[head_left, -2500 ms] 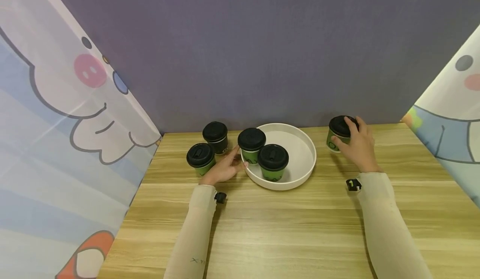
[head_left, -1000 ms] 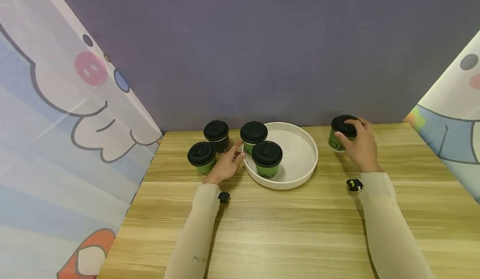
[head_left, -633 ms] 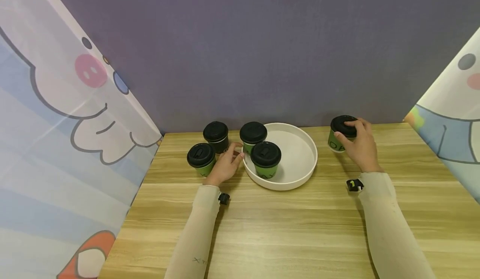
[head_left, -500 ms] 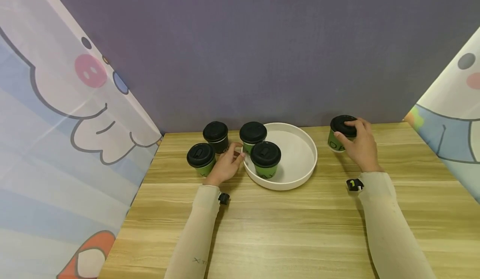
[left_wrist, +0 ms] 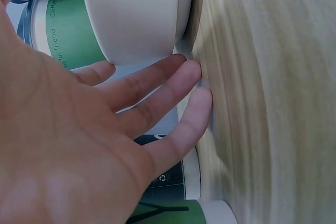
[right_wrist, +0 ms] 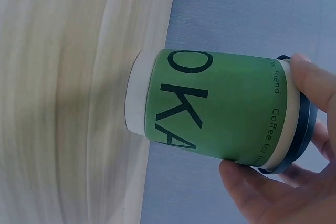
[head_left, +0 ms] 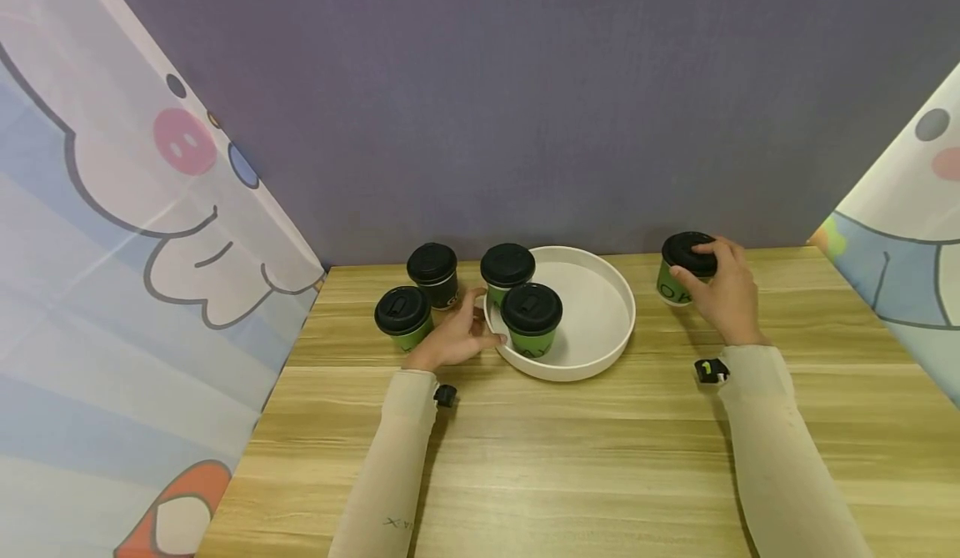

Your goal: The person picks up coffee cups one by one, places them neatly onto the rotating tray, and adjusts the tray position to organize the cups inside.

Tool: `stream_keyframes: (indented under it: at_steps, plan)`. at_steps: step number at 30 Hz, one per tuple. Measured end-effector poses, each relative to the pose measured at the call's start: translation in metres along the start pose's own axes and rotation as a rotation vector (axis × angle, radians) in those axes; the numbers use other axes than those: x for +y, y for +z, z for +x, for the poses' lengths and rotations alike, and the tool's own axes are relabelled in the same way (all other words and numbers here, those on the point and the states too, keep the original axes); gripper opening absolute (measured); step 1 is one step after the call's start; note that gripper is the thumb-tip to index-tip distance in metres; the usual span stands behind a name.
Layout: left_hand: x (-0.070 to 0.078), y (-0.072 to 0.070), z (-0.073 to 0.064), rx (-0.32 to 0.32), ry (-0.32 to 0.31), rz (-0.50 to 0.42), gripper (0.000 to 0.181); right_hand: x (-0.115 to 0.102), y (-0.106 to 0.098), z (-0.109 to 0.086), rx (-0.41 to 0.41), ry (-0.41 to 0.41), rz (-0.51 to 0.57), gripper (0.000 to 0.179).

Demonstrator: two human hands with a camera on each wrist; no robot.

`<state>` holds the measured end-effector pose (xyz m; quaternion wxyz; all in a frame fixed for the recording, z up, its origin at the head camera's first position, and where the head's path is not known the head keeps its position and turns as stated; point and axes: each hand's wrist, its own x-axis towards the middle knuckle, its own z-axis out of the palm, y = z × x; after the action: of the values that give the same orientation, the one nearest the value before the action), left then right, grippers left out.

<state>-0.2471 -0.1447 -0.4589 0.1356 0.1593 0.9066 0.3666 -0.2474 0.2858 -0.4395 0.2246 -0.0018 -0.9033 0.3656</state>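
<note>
My left hand (head_left: 453, 337) is at the left edge of a round white tray (head_left: 600, 316), fingers spread, the thumb reaching over the rim. In the left wrist view its fingers (left_wrist: 157, 93) lie against or just beside the tray's outer wall. Two green paper cups with black lids stand in the tray, a rear cup (head_left: 502, 268) and a front cup (head_left: 532, 316). Over at the right, my right hand (head_left: 723, 295) grips a green paper coffee cup (right_wrist: 210, 108) around its black lid and upper side. That cup stands upright; its base looks level with the table.
Left of the tray stand a black-sleeved cup (head_left: 435, 274) and a green cup (head_left: 405, 320), both lidded and close to my left hand. The wooden table (head_left: 570, 458) ends at a grey back panel (head_left: 525, 108). Printed cartoon panels (head_left: 187, 291) flank it.
The front cup in the tray has shifted left towards the rear one since the earliest frame. My left thumb has just spread out over the rim. My right hand stays at its cup.
</note>
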Motion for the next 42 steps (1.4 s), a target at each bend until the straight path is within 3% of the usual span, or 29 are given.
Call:
stream_keyframes:
  at_steps: [5,18,32,42]
  plan:
    - [0.001,0.000,-0.003,-0.028,-0.010,-0.017,0.115,0.001,-0.001,0.001,-0.003,-0.001,-0.020,0.059]
    - [0.001,0.001,-0.001,-0.033,-0.002,0.018,0.129,0.002,-0.001,0.001,0.009,-0.018,-0.022,0.061]
    - [0.004,0.002,-0.001,-0.026,-0.047,0.086,0.133,-0.006,-0.005,0.000,0.026,-0.034,-0.006,0.063]
    - [0.002,0.001,-0.002,-0.036,-0.032,0.072,0.131,-0.026,-0.013,0.001,0.051,-0.069,0.027,0.066]
